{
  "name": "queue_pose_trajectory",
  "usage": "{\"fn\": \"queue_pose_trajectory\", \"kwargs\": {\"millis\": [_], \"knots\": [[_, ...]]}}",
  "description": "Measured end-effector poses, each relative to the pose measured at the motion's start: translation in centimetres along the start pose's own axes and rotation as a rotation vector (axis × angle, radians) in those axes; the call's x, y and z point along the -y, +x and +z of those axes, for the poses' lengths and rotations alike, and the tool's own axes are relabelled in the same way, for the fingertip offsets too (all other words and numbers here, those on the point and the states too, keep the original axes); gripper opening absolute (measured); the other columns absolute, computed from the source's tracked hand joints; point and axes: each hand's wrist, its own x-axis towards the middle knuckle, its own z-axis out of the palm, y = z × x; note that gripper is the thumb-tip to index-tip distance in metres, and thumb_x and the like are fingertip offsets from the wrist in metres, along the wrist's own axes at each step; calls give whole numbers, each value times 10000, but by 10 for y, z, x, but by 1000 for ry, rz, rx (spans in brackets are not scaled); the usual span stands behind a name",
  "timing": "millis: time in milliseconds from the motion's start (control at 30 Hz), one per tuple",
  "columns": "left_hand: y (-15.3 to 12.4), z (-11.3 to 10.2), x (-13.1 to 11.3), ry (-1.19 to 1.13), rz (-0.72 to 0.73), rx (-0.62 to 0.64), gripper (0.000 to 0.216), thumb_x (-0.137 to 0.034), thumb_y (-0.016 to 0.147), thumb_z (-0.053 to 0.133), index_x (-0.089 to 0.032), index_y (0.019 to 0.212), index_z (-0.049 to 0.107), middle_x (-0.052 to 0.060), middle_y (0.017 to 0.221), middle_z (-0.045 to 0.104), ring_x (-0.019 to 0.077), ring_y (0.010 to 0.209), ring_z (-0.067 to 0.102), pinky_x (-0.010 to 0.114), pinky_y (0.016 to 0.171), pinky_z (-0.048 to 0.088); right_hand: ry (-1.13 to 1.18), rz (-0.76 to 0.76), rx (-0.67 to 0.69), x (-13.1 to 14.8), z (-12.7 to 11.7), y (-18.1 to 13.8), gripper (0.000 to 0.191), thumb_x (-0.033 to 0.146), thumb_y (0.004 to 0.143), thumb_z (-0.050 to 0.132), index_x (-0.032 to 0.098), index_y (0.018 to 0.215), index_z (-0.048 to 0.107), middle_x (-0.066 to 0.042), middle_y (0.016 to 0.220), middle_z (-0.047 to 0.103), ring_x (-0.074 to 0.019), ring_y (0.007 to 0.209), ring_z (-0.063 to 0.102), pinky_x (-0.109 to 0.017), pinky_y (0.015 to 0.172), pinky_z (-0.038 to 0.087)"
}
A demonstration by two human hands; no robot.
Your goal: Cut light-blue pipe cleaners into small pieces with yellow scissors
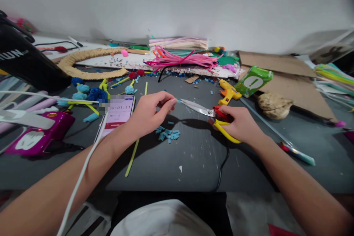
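My left hand [151, 112] pinches a short blue strip [179, 101] between thumb and fingers, just left of the scissor tips. My right hand [239, 125] grips the yellow-and-red handles of the scissors [206, 111], whose blades point left toward the strip. Below the two hands lies a small pile of cut blue pieces [167, 134] on the dark grey table [193, 166].
A phone [117, 114] showing a timer lies left of my left hand, with a white cable across it. A yellow glue gun [228, 94], green packet [253, 81], pink pipe cleaners [179, 59], a woven ring [88, 64], pompoms and a magenta case [38, 134] surround the work spot.
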Motion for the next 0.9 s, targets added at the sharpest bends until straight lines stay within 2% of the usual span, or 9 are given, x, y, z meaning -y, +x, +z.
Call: {"fn": "queue_pose_trajectory", "kwargs": {"millis": [733,900], "knots": [[0,0,-1,12,25,18,247,-353,951,513,-156,913,657,22,763,683,120,671,616,225,608,456,-31,-13,33,-5,0,0,207,376,759,639,211,714,522,34,625,467,-121,596,353,-256,580,290],[0,0,1,5,25,20,232,-344,950,523,-157,915,657,14,762,682,113,664,618,220,595,448,-3,31,-17,-3,1,0,325,431,755,649,206,647,440,38,597,438,-117,588,326,-254,551,269]]}}
